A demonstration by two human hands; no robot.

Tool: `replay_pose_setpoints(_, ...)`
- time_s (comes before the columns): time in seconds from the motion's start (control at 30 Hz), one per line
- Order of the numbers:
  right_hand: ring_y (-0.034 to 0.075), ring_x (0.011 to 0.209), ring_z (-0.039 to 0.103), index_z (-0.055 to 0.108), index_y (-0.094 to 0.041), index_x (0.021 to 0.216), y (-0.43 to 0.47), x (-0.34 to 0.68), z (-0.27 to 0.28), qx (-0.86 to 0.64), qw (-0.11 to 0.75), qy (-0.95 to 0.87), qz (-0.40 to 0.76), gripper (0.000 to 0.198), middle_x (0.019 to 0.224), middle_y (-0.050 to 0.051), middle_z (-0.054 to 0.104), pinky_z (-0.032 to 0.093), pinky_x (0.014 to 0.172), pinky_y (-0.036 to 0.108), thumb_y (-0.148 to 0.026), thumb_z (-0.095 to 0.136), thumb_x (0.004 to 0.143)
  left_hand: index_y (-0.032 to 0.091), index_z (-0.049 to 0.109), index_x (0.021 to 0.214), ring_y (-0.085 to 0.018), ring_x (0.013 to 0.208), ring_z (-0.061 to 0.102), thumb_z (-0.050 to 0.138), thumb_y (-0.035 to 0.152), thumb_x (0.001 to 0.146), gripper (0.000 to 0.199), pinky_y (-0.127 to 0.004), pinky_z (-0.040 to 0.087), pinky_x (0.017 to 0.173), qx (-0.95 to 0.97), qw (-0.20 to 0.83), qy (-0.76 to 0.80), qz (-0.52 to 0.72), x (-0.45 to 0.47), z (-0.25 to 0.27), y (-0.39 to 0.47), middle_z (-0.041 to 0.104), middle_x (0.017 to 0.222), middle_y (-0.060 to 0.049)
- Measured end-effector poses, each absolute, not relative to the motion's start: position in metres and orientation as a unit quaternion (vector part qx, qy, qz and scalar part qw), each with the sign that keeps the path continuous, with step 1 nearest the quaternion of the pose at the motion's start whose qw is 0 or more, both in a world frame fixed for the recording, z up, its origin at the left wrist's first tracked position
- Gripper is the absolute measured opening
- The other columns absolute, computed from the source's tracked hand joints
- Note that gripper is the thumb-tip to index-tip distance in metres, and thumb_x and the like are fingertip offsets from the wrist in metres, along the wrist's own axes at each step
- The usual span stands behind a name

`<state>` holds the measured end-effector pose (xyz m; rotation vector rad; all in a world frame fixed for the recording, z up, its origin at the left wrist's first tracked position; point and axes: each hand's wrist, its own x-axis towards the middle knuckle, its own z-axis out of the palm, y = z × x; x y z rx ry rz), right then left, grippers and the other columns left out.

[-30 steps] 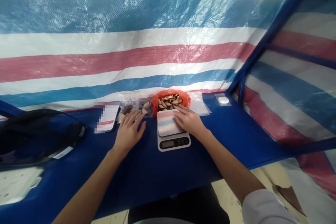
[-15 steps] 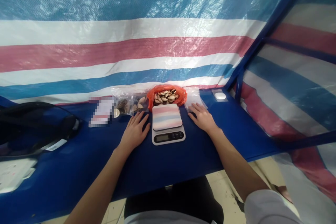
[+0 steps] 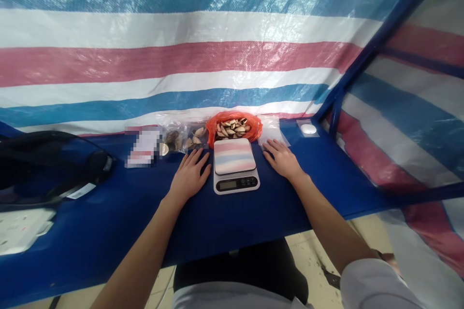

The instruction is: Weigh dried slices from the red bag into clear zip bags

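A blue tabletop spreads from a white, rectangular digital scale to the near edge. Behind, an orange plastic bag holds brown-and-cream pieces. The left hand and right hand flank the scale, fingers outstretched, released. Button lettering is too small to read.

Left forearm and right forearm angle forward and inward; left hand and right hand palm down, apart, fingers loosely spread.

Makeshift booth: striped tarpaulin behind blue counter, blue frame right of counter, tiled floor below counter.
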<state>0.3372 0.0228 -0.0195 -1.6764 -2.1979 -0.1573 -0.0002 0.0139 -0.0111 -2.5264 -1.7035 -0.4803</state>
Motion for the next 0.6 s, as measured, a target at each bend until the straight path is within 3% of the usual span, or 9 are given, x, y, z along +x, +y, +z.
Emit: replay_pose_setpoints(0.6,0.025,0.132,0.059,0.071,-0.03,0.125,0.05,0.337,0.003,-0.618,0.158,-0.77,-0.006,0.033,0.139,0.003,0.065,0.056,0.102,0.041,-0.04,0.051,0.101,0.02,0.063,0.137,-0.034,0.144,0.045,0.042,0.04,0.097,0.05,-0.056,0.033,0.121,-0.81,-0.001,-0.55,-0.203,0.001,-0.013,0.014,0.054,0.15,-0.012)
